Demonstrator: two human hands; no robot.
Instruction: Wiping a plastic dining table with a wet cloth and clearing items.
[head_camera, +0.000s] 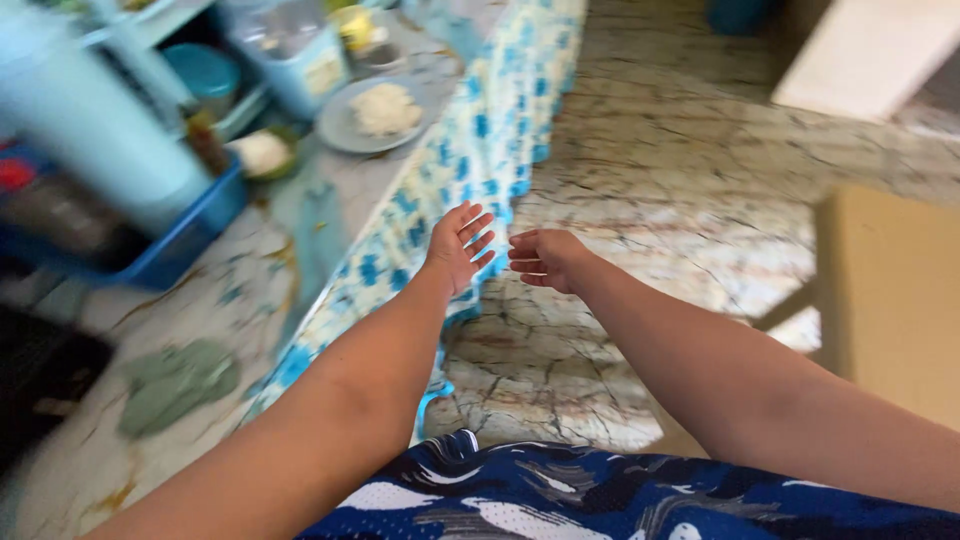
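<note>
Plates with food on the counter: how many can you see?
1. A grey plate holding a pale heap of food sits on the counter, ahead of the empty left hand. A small green dish lies beside it; blurred clutter may hide others.

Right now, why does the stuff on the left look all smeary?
In the head view, motion blur smears the big pale blue container and blue tray at the left edge; the plate of white food is soft too. Both hands, left and right, look sharper, empty and open. Daylight is soft on the marble floor, without harsh glare.
</note>
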